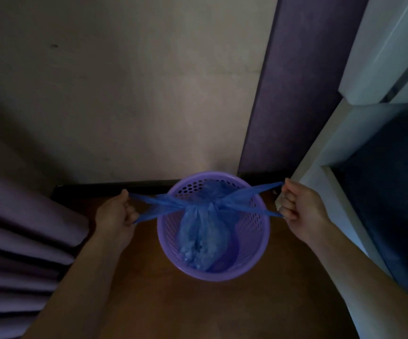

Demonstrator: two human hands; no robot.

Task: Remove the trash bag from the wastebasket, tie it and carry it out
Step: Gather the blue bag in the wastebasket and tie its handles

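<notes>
- The wall (124,94) fills the upper part of the view, with a purple curtain (14,241) bunched at the left and a white cabinet (332,155) at the right.
- The floor (198,309) is brown, and the wastebasket stands on it close to the wall.
- The wastebasket (254,245) is a round purple one with perforated sides, upright, between the person's two forearms.
- The trash bag (203,236) is blue and thin; its filled body hangs inside the wastebasket, and whether it touches the bottom cannot be told.
- The neck of the bag is gathered just above the rim, where its two handle loops cross and stretch out sideways, taut, beyond the rim on either side.
- The left hand (114,214) is closed into a fist on the left loop, its fingers (130,212) curled around the plastic.
- The right hand (300,204) is likewise clenched on the right loop, its fingers (287,204) pressed together over the strand.
- The step in hand appears to be the tying: the loops look crossed once and pulled apart to cinch the neck.
- Whether this is a first or second knot cannot be told.
- The next move likely calls for crossing the loops again for a second knot, or gathering both in one hand and lifting the bag straight up clear of the rim.
- The thin plastic may tear if pulled too hard.
</notes>
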